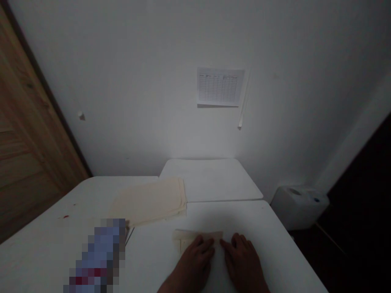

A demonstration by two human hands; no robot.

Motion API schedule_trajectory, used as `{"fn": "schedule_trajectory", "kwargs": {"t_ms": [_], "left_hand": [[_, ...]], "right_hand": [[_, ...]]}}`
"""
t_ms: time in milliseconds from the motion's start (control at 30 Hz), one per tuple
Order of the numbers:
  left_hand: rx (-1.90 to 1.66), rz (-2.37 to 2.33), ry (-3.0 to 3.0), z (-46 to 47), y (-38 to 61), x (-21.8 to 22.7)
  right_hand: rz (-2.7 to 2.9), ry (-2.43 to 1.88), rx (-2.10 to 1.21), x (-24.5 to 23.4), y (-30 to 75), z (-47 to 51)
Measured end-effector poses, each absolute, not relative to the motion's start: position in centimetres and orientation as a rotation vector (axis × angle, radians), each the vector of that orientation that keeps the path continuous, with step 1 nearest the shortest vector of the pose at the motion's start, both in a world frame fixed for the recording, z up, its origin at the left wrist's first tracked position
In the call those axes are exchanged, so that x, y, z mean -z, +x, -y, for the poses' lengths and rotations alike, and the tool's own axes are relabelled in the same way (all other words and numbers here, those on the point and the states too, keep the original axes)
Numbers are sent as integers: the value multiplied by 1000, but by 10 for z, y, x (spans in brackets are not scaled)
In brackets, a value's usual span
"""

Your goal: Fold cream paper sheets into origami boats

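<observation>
Near the front edge of the white worktop [259,215], a folded pale cream cloth [186,238] is lying flat, with the bare left hand [194,264] and the bare right hand [242,260] resting on it. Fingers on both hands are sitting close together, slightly curved, tips pointing toward each other, no pinch showing. Further back, a stack of folded cream fabric [149,201] is lying near the cloth, on the worktop's far edge. A pixelated blue object [99,256] is covering the near left area. A second white table [210,179] is standing behind, against the wall.
</observation>
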State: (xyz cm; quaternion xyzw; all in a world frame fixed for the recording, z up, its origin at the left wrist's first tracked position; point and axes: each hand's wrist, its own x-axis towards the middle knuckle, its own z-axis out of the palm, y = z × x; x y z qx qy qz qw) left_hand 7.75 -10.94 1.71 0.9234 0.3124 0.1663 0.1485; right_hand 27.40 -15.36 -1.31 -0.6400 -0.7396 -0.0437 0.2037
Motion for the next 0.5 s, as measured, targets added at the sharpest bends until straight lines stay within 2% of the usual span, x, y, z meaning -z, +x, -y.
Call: {"fn": "schedule_trajectory", "kwargs": {"t_ms": [500], "left_hand": [[-454,-942,2661,112,74,-11]], "right_hand": [[2057,-1760,198,21,273,151]]}}
